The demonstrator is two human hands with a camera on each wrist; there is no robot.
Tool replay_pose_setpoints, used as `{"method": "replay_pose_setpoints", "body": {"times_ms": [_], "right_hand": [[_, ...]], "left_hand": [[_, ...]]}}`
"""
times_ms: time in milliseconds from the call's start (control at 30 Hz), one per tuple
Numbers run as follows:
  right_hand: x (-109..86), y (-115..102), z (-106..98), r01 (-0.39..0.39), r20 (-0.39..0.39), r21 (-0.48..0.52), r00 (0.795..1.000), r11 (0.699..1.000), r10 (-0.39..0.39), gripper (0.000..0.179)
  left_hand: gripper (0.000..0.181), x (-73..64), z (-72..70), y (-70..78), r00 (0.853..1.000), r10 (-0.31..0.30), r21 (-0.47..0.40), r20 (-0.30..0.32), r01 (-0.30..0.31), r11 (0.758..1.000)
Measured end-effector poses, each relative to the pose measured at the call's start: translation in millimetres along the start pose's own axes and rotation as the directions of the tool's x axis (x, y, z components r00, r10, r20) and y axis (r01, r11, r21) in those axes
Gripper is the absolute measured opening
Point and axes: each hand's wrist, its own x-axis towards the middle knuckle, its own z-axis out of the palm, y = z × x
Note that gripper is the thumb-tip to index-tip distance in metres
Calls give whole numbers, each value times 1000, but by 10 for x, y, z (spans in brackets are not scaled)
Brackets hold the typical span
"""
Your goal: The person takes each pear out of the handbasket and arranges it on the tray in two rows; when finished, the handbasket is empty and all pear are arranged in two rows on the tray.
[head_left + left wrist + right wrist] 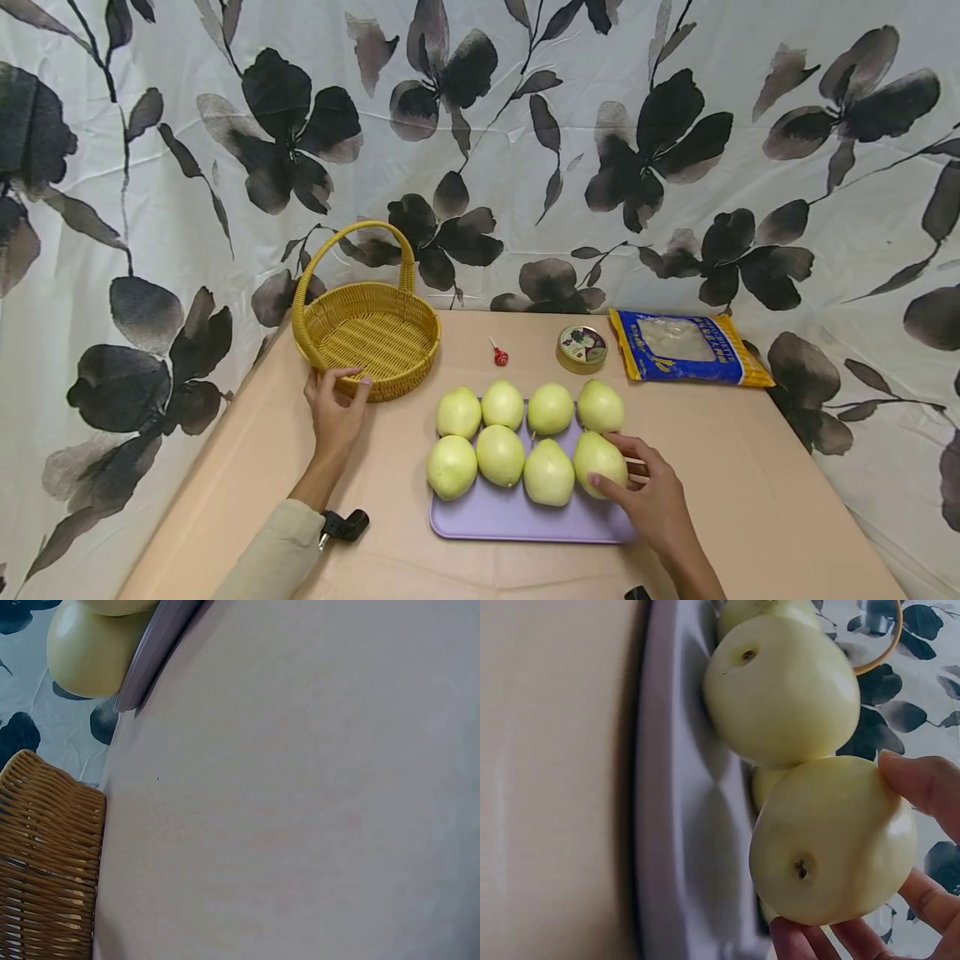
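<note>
Several pale green pears stand in two rows on a purple tray [517, 527]. My right hand [651, 492] grips the pear [597, 462] at the right end of the near row. In the right wrist view, thumb and fingers lie around that pear [832, 840], which touches the neighbouring pear [784, 690]. My left hand [336, 412] holds the near rim of a yellow wicker basket [405, 383] with a tall handle, and nothing lies inside it. The left wrist view shows the basket's woven side [49, 862], but not the hand.
Behind the tray lie a red lollipop [500, 357], a round tin [582, 348] and a blue and yellow packet [686, 347]. A floral cloth [525, 250] hangs along the table's back edge. Part of a black device [345, 526] shows at the left wrist.
</note>
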Motion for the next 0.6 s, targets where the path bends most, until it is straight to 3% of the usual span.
{"method": "replay_pose_setpoints", "body": {"times_ms": [333, 600], "right_hand": [[4, 107, 50, -5, -21, -50, 1000, 999, 3, 66], [11, 70, 50, 62, -52, -62, 997, 996, -65, 59]], "left_hand": [[38, 6, 27, 13, 1000, -12, -4, 5, 12, 1000], [55, -27, -84, 71, 998, -29, 118, 62, 21, 993]]}}
